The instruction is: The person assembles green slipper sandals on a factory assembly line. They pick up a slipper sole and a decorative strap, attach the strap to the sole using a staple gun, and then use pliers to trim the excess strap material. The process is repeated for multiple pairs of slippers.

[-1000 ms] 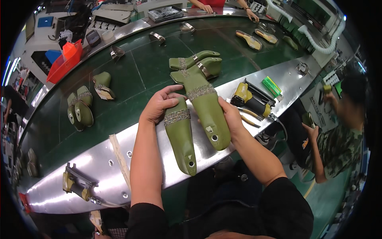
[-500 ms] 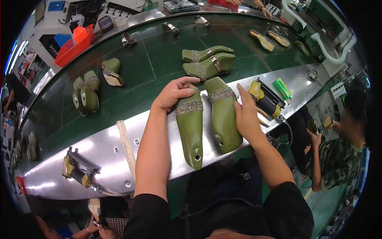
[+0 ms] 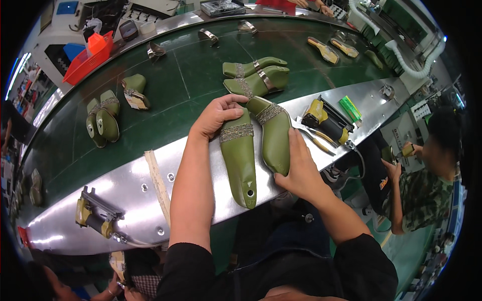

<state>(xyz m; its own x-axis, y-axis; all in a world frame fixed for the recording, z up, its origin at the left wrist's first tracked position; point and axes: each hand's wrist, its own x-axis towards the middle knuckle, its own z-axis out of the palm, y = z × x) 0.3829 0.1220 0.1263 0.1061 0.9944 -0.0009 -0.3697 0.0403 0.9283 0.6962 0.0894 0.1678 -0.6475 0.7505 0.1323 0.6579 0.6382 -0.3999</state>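
Observation:
Two green plastic shoe lasts, each with a sparkly band across it, are between my hands at the metal table edge. My left hand (image 3: 219, 118) is closed around the far end of the left shoe last (image 3: 237, 163), thumb on top. This last points toward me, with a round hole at its near end. My right hand (image 3: 301, 170) grips the right shoe last (image 3: 275, 143) by its near end, thumb at the tip. That last is turned on its side, its far end close to my left fingers.
Yellow-black staple guns (image 3: 326, 118) (image 3: 95, 218) lie on the metal ledge (image 3: 128, 190), with pliers (image 3: 317, 140) and a green box (image 3: 350, 109). More banded lasts (image 3: 258, 78) (image 3: 104, 118) stand on the green conveyor belt (image 3: 181, 100). A co-worker (image 3: 424, 185) sits at the right.
My right hand has slid down from the side of the right last to its near end. That last has rolled and swung toward the left one. My left hand keeps its hold.

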